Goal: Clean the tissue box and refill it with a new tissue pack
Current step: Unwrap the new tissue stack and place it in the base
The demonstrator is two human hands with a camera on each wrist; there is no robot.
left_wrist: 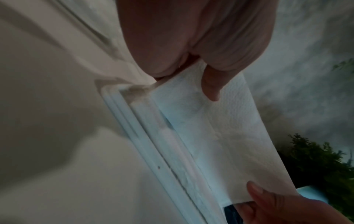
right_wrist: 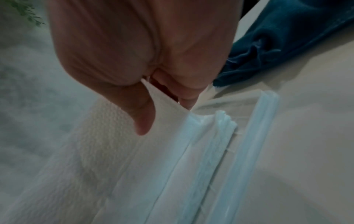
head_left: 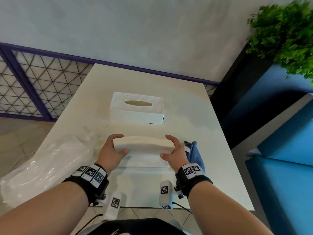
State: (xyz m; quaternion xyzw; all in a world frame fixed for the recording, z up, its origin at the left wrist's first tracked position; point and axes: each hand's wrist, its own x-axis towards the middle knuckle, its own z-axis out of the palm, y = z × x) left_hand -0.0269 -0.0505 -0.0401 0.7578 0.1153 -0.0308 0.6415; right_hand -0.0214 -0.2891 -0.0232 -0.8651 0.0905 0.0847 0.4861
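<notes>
Both hands [head_left: 144, 152] pinch a soft, embossed, seemingly bowed tissue stack [head_left: 144, 144] by its ends.

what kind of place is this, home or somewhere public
Probably a cafe or lounge rather than a home, though that is a guess. A plain white table stands against the wall beside blue upholstered seating, with a purple-framed wire-mesh partition and a green plant on a dark divider.

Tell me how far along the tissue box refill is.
Done, apparently: the tissue stack is out of its plastic wrapper, and the box base lies separate from the tissue box cover. In hand: left hand and right hand grip the stack's ends above the base. Left: seat the stack, refit the cover.
</notes>
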